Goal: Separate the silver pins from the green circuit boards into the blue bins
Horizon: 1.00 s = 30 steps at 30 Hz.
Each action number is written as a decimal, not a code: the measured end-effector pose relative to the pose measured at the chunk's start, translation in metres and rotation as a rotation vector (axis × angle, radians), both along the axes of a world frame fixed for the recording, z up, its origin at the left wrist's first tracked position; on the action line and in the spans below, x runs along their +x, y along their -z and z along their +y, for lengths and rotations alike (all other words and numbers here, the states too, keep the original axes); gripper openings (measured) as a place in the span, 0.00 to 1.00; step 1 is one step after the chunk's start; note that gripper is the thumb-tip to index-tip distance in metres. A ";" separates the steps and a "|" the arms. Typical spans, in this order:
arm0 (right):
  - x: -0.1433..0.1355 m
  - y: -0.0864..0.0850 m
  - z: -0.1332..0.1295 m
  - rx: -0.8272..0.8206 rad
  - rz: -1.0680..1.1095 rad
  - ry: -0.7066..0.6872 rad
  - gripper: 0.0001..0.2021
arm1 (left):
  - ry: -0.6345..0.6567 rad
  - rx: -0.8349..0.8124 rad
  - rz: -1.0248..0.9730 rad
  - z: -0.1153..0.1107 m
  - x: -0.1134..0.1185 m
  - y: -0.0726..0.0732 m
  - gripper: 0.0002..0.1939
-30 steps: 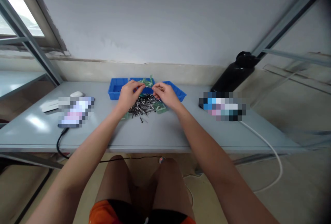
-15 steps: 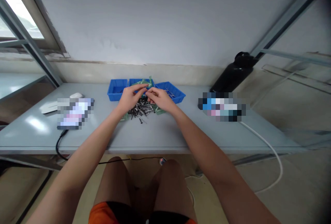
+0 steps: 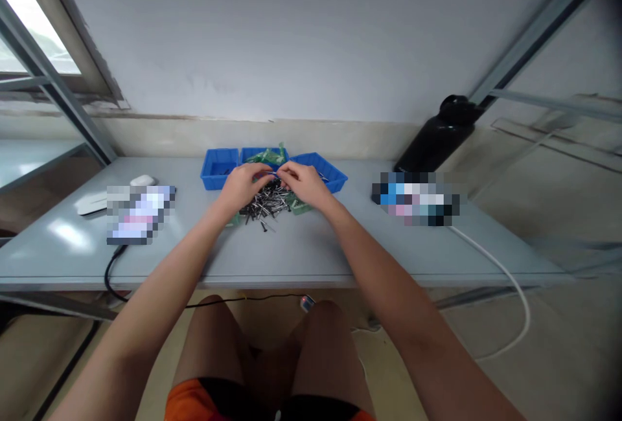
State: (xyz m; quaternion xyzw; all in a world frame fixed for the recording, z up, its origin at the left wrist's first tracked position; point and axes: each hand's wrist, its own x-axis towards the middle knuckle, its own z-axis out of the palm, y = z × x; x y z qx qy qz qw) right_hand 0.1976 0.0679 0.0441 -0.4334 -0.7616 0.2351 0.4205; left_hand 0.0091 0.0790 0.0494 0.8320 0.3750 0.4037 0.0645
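Above a heap of black and silver screws, my two hands meet with their fingertips nearly touching. My left hand is closed in a pinch on a small thin piece that spans to the other hand. The right hand pinches at the same piece from its side; fingers hide most of it, so its kind does not show. Crumpled green plastic lies under the heap's right edge. A single dark screw rests at the near edge of the heap.
Behind the hands stand a left blue bin, a middle blue bin holding green plastic, and a right blue bin with thin metal pieces. A blurred phone, white case, black bottle and blurred device flank them.
My left fingers have lowered and drawn slightly back, uncovering more of the middle bin. A thin piece now shows between the two hands' fingertips.
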 end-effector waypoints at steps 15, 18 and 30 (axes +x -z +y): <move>0.003 0.002 0.002 0.026 0.024 0.056 0.10 | -0.081 0.002 -0.125 0.003 -0.003 -0.002 0.04; 0.001 0.005 0.003 0.012 0.002 0.031 0.10 | -0.027 -0.078 -0.237 0.002 0.000 -0.004 0.04; -0.005 0.004 -0.001 -0.014 0.030 -0.036 0.08 | 0.241 -0.515 -0.375 0.000 0.001 -0.002 0.13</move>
